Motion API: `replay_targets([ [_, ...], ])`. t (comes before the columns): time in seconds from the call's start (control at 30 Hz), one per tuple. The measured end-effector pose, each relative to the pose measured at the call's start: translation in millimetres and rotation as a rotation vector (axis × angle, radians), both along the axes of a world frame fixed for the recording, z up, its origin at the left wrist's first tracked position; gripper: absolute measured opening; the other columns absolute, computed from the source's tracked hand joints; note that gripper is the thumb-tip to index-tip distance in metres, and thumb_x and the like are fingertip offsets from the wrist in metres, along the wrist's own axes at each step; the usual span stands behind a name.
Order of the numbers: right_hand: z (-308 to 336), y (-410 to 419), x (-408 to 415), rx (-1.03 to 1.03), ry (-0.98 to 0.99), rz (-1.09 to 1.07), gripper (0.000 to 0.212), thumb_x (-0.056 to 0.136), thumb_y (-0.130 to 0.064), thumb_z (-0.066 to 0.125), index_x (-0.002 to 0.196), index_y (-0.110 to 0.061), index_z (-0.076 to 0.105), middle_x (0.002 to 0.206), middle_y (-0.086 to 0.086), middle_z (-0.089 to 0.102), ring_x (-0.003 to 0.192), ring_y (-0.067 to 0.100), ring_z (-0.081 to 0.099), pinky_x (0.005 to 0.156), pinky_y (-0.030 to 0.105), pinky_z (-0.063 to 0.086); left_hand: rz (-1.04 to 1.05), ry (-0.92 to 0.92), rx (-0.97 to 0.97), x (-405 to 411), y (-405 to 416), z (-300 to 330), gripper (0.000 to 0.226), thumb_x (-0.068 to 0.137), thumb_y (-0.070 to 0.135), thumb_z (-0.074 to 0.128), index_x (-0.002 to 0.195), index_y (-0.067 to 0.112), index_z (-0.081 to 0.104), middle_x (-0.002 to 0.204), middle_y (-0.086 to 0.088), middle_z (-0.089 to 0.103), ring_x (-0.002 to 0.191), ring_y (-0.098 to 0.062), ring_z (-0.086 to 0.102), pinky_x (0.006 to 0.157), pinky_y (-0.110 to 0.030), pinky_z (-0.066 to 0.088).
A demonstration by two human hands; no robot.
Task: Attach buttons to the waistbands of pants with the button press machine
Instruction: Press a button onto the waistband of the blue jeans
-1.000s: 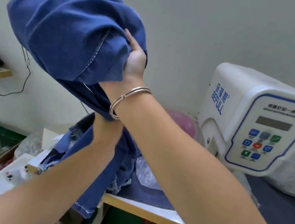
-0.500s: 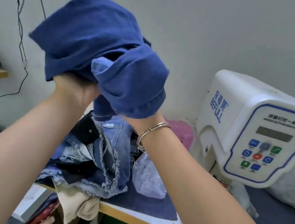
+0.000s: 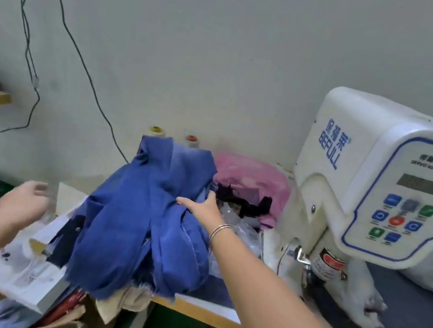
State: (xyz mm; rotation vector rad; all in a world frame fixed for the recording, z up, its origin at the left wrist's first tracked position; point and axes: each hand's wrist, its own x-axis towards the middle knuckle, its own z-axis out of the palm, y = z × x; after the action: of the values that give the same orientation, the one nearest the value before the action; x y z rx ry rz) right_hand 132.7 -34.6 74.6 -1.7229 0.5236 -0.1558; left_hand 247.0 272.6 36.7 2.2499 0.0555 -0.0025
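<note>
A: Grey wall behind, cables hanging down it at the upper left of the frame, and a counter [image 3: 201, 314] with a pale wooden edge running across the lower half.

B: And the button press machine [image 3: 371, 189]?

A: At the right of the frame, white with a blue-trimmed control panel. Nothing lies under its head as far as I can see.

B: Where are the pants?

A: The blue pants [image 3: 143, 220] sit in a heap at the centre, on top of other denim at the counter's left end, draping over its front edge. A pink bag [image 3: 251, 174] lies behind them, toward the machine.

B: The hands?

A: The right hand [image 3: 202, 204] rests on the right side of the heap, fingers spread and fairly straight, not pinching any cloth that I can make out. The left hand [image 3: 22, 203] hovers apart from the pile at the left, blurred, fingers loosely curled around nothing.

B: So which step is this?

A: I judge it the setting aside of one pair onto the stack, between pressings. No waistband is at the machine.

B: Next?

A: Probably fetching a pair, finding its waistband, and laying that flat under the press head at the right.
</note>
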Motion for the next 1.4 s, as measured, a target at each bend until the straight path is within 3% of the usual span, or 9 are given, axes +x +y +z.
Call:
replay_targets([
  [0.27, 6, -1, -2, -0.026, 0.012, 0.020, 0.074, 0.085, -0.041, 0.065, 0.142, -0.006, 0.032, 0.140, 0.011, 0.046, 0.124, 0.028, 0.048, 0.105, 0.041, 0.039, -0.359, -0.231, -0.073, -65, -152, 86, 0.101, 0.068, 0.072, 0.058, 0.147, 0.014, 0.033, 0.150, -0.007, 0.037, 0.138, -0.024, 0.036, 0.111, -0.038, 0.031],
  [0.37, 6, -5, -27, 0.023, -0.030, 0.067, 0.070, 0.092, -0.032, 0.059, 0.149, -0.013, 0.022, 0.145, 0.004, 0.042, 0.127, 0.023, 0.047, 0.104, 0.034, 0.039, -0.245, 0.036, 0.116, -55, -157, 75, 0.101, 0.068, 0.054, 0.075, 0.147, 0.013, 0.026, 0.145, -0.011, 0.044, 0.126, -0.032, 0.046, 0.102, -0.044, 0.041],
  [0.57, 4, 13, -38, 0.006, -0.325, 0.113, 0.076, 0.094, -0.012, 0.052, 0.150, -0.039, 0.007, 0.138, -0.030, 0.033, 0.097, -0.008, 0.048, 0.089, 0.007, 0.042, -0.157, -0.388, -0.168, -32, -154, 100, 0.044, 0.090, 0.014, 0.054, 0.133, 0.023, 0.050, 0.097, -0.007, 0.061, 0.088, -0.025, 0.052, 0.076, -0.033, 0.038],
  [0.6, 9, 17, -30, 0.033, -0.361, 0.090, 0.073, 0.094, -0.011, 0.051, 0.149, -0.040, 0.013, 0.130, -0.033, 0.038, 0.115, -0.011, 0.020, 0.087, 0.008, 0.045, -0.154, -0.497, -0.137, -26, -154, 113, 0.041, 0.091, 0.014, 0.053, 0.130, 0.025, 0.053, 0.092, -0.006, 0.060, 0.088, -0.027, 0.053, 0.077, -0.033, 0.039],
  [0.63, 14, 21, -23, 0.022, -0.369, 0.086, 0.069, 0.094, -0.012, 0.051, 0.149, -0.039, 0.018, 0.131, -0.027, 0.042, 0.122, -0.005, 0.045, 0.096, 0.017, 0.045, -0.144, -0.565, -0.055, -21, -152, 122, 0.041, 0.090, 0.014, 0.053, 0.129, 0.028, 0.055, 0.094, -0.008, 0.061, 0.091, -0.031, 0.054, 0.080, -0.036, 0.040],
  [0.8, -28, 33, -15, -0.505, 0.009, 0.159, 0.062, 0.095, -0.037, 0.050, 0.149, -0.039, 0.019, 0.146, 0.016, 0.020, 0.135, 0.037, 0.025, 0.113, 0.042, 0.023, -0.382, -0.353, 0.699, -20, -143, 55, 0.053, 0.096, 0.023, 0.046, 0.147, 0.034, 0.035, 0.157, -0.009, 0.026, 0.138, -0.034, 0.030, 0.109, -0.046, 0.033],
  [1.07, -49, 13, -75, -0.303, -0.181, 0.207, 0.049, 0.098, -0.032, 0.045, 0.146, -0.032, 0.034, 0.158, 0.002, 0.003, 0.145, 0.012, 0.008, 0.115, 0.025, 0.011, -0.444, -0.290, 0.706, -9, -137, 32, 0.045, 0.098, 0.029, 0.045, 0.143, 0.027, 0.043, 0.156, 0.001, 0.031, 0.136, -0.031, 0.036, 0.097, -0.044, 0.041],
  [1.23, -55, -41, -153, -0.447, -0.151, 0.188, 0.030, 0.098, -0.030, 0.046, 0.126, -0.038, 0.051, 0.144, -0.020, 0.024, 0.122, -0.013, 0.033, 0.090, -0.002, 0.021, -0.256, -0.759, 0.232, -59, -188, 64, 0.027, 0.081, 0.000, 0.050, 0.097, 0.002, 0.071, 0.110, -0.018, 0.064, 0.097, -0.042, 0.053, 0.077, -0.048, 0.045],
  [1.4, -56, -71, -221, -0.563, -0.046, 0.251, 0.028, 0.097, -0.023, 0.046, 0.114, -0.040, 0.059, 0.129, -0.030, 0.040, 0.116, -0.020, 0.035, 0.092, -0.001, 0.026, -0.895, -1.120, 0.269, -155, -246, 64, 0.033, 0.063, -0.007, 0.054, 0.082, 0.013, 0.073, 0.086, -0.002, 0.069, 0.079, -0.029, 0.063, 0.064, -0.037, 0.048],
])
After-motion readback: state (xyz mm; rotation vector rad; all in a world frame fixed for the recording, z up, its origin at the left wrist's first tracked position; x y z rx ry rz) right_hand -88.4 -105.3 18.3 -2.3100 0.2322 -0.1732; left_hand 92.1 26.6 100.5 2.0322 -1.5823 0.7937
